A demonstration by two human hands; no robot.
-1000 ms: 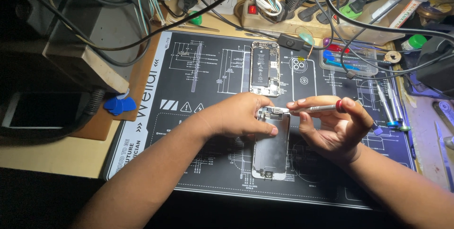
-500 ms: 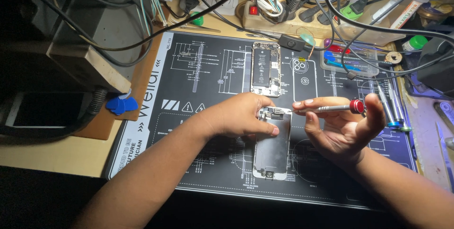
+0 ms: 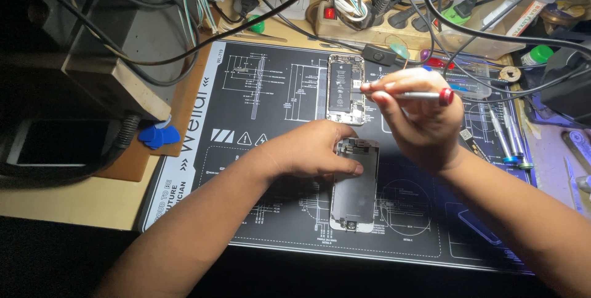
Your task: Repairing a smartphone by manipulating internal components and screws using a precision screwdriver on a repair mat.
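My left hand (image 3: 308, 150) presses flat, fingers spread, on the phone screen panel (image 3: 355, 187) lying on the repair mat (image 3: 271, 119). My right hand (image 3: 418, 113) pinches a screwdriver (image 3: 409, 95) — raised, tip toward the opened phone body (image 3: 345, 88). I judge this a screw step mid-way — careful tip placement comes next.

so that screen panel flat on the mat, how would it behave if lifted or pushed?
The screen panel looks thin and flat, so probably light yet fragile if flexed. It lies flat on the mat, so it should slide rather than tip or roll. The left hand rests on its top edge, pinning it.
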